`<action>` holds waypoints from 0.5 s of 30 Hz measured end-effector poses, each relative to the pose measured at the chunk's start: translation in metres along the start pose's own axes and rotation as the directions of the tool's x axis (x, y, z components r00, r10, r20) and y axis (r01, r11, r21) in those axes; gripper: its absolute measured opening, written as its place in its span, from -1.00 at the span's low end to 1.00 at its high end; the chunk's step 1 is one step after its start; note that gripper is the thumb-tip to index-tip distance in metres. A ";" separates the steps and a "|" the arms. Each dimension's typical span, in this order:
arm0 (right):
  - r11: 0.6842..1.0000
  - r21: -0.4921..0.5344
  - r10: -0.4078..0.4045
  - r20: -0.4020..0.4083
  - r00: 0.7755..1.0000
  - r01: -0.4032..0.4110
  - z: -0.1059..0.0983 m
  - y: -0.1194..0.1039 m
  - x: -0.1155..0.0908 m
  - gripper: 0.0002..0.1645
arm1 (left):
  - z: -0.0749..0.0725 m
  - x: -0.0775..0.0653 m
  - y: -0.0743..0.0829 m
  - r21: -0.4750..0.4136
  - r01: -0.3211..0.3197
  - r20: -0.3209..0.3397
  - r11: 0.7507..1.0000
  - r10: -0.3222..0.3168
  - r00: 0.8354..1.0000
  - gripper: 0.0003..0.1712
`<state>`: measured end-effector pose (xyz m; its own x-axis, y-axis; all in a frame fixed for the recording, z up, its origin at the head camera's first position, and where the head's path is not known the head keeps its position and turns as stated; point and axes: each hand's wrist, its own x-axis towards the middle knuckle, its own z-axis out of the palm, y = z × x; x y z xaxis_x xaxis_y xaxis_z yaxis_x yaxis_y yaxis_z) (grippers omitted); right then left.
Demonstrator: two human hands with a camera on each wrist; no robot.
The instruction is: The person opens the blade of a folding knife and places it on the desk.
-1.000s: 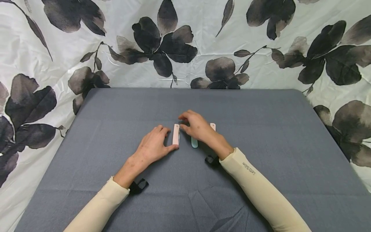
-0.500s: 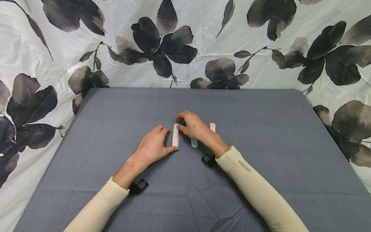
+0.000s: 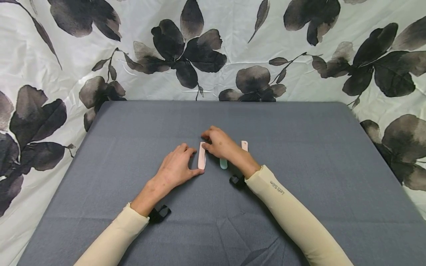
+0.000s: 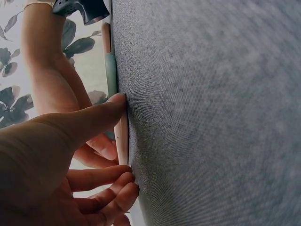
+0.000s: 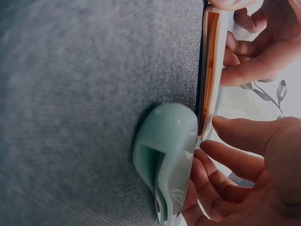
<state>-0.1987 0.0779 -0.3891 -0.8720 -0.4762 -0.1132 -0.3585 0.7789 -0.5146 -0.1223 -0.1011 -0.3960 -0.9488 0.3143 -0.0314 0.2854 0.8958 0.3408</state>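
A pink folding knife (image 3: 201, 157) lies lengthwise on the grey cloth between both hands. My left hand (image 3: 175, 167) rests beside it with fingers spread, the thumb touching its near end. At its far end, my right hand (image 3: 220, 143) pinches it between thumb and index finger. The right wrist view shows the slot along this pink knife (image 5: 211, 61), orange inside. Just right of it lies a mint-green folding knife (image 3: 223, 164), mostly hidden under the right hand; its slot and shiny blade show in the right wrist view.
Another pink handle (image 3: 244, 145) with a hole in its end lies to the right, partly behind the right wrist. A grey cloth (image 3: 293, 136) covers the table. Behind hangs a white curtain (image 3: 206, 11) with dark flowers. Black cameras (image 3: 159, 213) sit under both wrists.
My right hand has moved slightly left, and its thumb now covers the holed far end of the pink folding knife. My left hand has stayed almost still, its thumb at the near end.
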 end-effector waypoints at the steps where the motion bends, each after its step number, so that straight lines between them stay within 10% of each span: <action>1: 1.000 0.000 -0.005 0.002 1.000 0.005 0.000 0.000 0.000 -0.55 | 0.000 0.000 0.000 -0.003 0.002 0.002 1.000 -0.002 1.000 -0.24; 15: 1.000 -0.001 -0.022 -0.003 1.000 0.022 0.004 0.001 -0.005 -0.64 | 0.006 -0.004 0.003 -0.018 0.009 0.001 1.000 -0.009 1.000 -0.28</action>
<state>-0.1931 0.0792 -0.3921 -0.8650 -0.4919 -0.0989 -0.3782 0.7687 -0.5158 -0.1166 -0.0983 -0.4001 -0.9512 0.3065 -0.0350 0.2745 0.8926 0.3578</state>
